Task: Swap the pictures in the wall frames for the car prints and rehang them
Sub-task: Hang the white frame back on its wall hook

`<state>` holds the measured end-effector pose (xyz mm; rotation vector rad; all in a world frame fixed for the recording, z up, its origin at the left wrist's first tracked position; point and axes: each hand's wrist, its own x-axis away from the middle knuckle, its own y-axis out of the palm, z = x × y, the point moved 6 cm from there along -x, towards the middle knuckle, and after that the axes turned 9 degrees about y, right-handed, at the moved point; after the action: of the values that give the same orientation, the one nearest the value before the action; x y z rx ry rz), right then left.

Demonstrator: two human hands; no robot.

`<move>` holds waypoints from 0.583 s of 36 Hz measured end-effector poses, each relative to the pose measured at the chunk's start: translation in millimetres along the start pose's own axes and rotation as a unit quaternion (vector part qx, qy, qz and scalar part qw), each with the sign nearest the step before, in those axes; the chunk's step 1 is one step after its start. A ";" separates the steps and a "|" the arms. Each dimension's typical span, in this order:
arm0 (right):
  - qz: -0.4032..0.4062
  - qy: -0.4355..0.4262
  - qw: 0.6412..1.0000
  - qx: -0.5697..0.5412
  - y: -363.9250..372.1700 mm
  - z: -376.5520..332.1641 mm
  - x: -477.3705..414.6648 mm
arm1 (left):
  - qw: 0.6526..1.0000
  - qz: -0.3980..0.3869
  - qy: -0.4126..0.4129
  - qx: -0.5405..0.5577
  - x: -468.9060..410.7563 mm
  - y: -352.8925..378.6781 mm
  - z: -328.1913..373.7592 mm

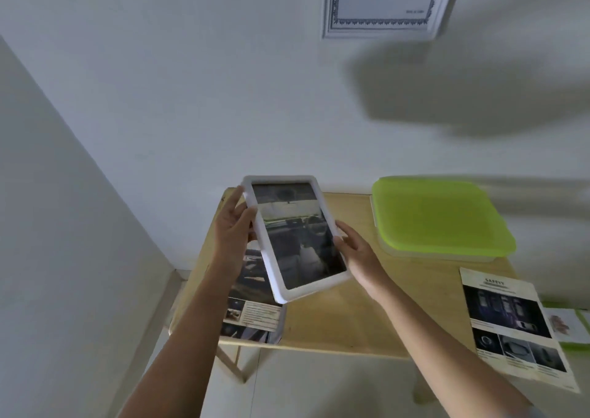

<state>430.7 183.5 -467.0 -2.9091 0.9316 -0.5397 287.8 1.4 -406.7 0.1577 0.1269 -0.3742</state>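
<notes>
Two hands, left hand (230,226) and right hand (357,251), grip the white picture frame (295,235) by its long edges; it appears light, rigid, probably fragile-fronted.

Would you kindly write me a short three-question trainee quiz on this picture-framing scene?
1. True or false: the left hand and right hand both hold the white plastic picture frame above the light wooden table.
2. What lies at the table's back right? A) lime-green flat lidded box B) red bowl C) black tray
3. Fill in: the sheet in the white wall frame reads "21x29.7__".
Key: 1 true; 2 A; 3 CM.
</notes>
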 end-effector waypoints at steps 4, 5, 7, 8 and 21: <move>-0.021 -0.023 0.998 -0.053 21.8 -30.5 -8.9 | 0.999 0.045 0.005 0.027 -22.8 -28.7 18.3; -0.026 -0.035 0.997 -0.064 28.4 -40.8 -12.2 | 0.998 0.053 0.009 0.034 -30.5 -34.4 24.8; -0.020 -0.067 0.995 -0.077 40.9 -67.0 -15.9 | 0.997 0.057 0.025 0.041 -47.2 -42.9 40.5; -0.004 -0.089 0.992 -0.084 46.2 -83.3 -17.6 | 0.997 0.055 0.036 0.043 -56.8 -46.2 50.1; 0.168 -0.362 0.894 -0.201 86.3 -332.9 -41.4 | 0.968 -0.076 0.233 0.061 -221.6 -47.2 232.0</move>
<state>238.7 158.9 -179.7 -2.7433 1.4565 0.7949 87.4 -4.7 -151.9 0.3586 0.5829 -0.4944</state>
